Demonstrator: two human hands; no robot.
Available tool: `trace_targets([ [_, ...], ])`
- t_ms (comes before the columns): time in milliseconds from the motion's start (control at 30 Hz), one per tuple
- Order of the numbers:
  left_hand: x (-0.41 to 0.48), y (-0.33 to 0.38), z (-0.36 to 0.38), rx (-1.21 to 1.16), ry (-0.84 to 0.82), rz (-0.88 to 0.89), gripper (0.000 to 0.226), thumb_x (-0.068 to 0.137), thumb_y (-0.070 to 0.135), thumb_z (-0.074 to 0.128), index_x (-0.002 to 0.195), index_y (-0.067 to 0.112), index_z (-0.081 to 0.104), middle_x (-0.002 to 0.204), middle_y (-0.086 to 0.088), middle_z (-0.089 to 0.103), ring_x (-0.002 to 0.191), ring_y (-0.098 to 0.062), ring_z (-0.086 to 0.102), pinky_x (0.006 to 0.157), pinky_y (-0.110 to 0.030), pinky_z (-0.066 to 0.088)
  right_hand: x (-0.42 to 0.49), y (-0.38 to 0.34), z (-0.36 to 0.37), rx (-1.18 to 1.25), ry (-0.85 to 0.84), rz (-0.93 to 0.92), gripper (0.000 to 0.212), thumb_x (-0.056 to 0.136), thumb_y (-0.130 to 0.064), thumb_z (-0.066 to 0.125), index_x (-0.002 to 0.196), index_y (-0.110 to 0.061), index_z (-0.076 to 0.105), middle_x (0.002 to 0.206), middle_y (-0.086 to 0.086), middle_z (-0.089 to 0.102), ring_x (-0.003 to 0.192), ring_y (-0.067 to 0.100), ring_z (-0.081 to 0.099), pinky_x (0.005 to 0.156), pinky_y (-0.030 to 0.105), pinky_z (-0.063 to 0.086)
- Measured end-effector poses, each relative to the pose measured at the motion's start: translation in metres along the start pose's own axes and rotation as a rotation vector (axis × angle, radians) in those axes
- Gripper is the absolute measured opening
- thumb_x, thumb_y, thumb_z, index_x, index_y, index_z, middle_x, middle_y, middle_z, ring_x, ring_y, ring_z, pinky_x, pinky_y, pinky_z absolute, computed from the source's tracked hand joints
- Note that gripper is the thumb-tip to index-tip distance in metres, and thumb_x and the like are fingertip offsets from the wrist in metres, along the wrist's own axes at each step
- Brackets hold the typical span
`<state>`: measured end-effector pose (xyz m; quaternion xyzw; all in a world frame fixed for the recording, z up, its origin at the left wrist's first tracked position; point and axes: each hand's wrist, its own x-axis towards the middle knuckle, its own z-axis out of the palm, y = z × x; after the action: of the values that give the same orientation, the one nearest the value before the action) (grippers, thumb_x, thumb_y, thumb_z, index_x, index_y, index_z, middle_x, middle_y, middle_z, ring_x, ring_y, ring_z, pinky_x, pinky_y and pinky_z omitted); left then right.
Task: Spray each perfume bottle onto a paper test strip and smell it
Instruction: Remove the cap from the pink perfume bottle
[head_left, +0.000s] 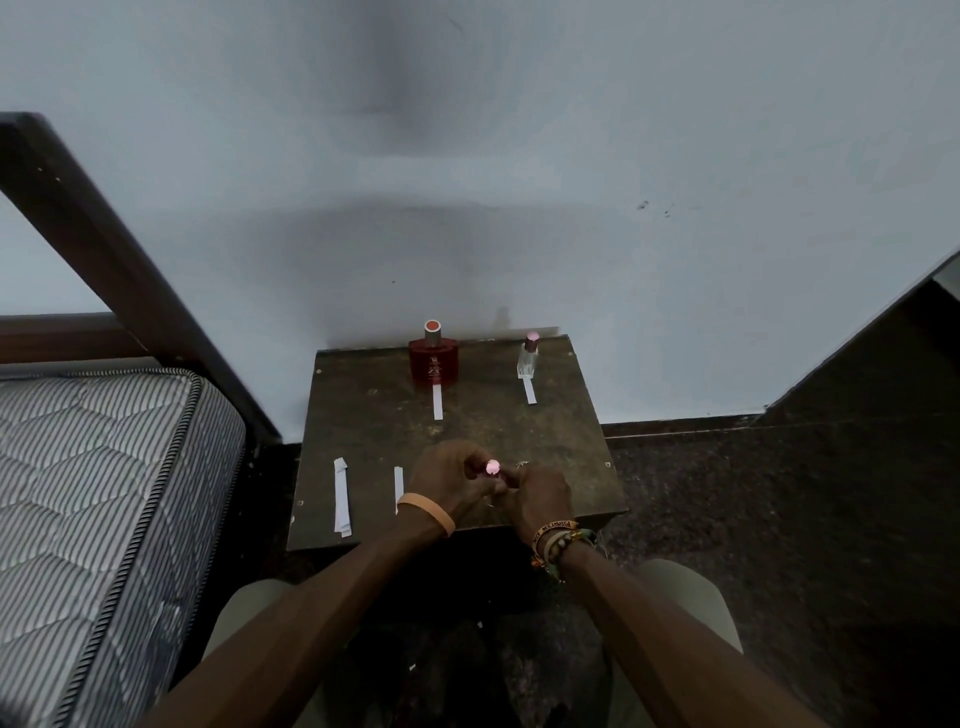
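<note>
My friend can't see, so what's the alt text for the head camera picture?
The left hand and right hand hold a small pink-capped bottle over a dark table. Behind stand a red bottle and a clear bottle, each with a paper strip in front.

Left hand and right hand are covering the bottle body; left wrist is hiding the strip end.

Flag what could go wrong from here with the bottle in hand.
1. The left hand and right hand hold the pink-capped bottle over the front edge of the table; a slip could drop it to the floor.
2. The nearest strip lies right beside the left wrist and could get brushed off.
3. The nozzle direction is hidden, so the spray may miss.
</note>
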<state>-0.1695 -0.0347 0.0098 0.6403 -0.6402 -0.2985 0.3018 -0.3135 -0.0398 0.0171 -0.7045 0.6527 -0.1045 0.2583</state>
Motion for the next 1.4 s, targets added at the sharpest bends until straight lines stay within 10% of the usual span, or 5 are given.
trace_targets([
  [167,-0.0022,-0.0025,0.0056,-0.062,-0.045,0.042,0.029,0.074,0.032,0.075,0.102,0.027,0.071,0.092,0.010,0.071,0.081,-0.004,0.064,0.077,-0.026,0.055,-0.0002,-0.0017,0.0030,0.058,0.028,0.037,0.029,0.088,-0.045,0.058,0.102,-0.026,0.075,0.089,0.005,0.072,0.084,0.022,0.066,0.072,0.026,0.047],
  [333,-0.0003,-0.0010,0.0023,-0.051,-0.002,0.022,0.017,0.067,0.028,0.082,0.080,0.028,0.071,0.075,0.012,0.068,0.065,-0.001,0.059,0.062,-0.021,0.049,-0.0008,-0.0015,0.0010,0.049,0.020,0.042,0.029,0.085,-0.042,0.061,0.101,-0.023,0.075,0.089,0.010,0.072,0.086,0.027,0.066,0.070,0.027,0.045],
  [467,-0.0016,-0.0005,0.0044,-0.074,-0.025,0.027,0.042,0.070,0.024,0.077,0.110,0.028,0.067,0.100,0.009,0.069,0.089,-0.006,0.064,0.080,-0.023,0.053,-0.0015,-0.0019,0.0015,0.048,0.025,0.041,0.026,0.087,-0.041,0.060,0.099,-0.023,0.075,0.089,0.007,0.072,0.085,0.024,0.066,0.070,0.025,0.044],
  [1233,-0.0016,-0.0006,-0.0015,-0.075,-0.054,0.051,0.025,0.069,0.013,0.078,0.087,0.030,0.075,0.082,0.013,0.073,0.077,-0.002,0.067,0.076,-0.031,0.056,-0.0043,-0.0054,-0.0031,0.002,0.005,0.001,0.028,0.088,-0.041,0.060,0.105,-0.023,0.074,0.092,0.011,0.071,0.089,0.028,0.065,0.074,0.029,0.046],
  [1400,-0.0049,0.0018,-0.0033,-0.065,-0.052,0.036,0.040,0.070,0.019,0.080,0.109,0.022,0.070,0.099,0.005,0.072,0.083,-0.006,0.066,0.080,-0.028,0.056,-0.0045,-0.0059,-0.0025,-0.001,0.013,-0.002,0.027,0.089,-0.040,0.058,0.105,-0.026,0.074,0.091,0.009,0.071,0.086,0.025,0.066,0.070,0.027,0.044],
])
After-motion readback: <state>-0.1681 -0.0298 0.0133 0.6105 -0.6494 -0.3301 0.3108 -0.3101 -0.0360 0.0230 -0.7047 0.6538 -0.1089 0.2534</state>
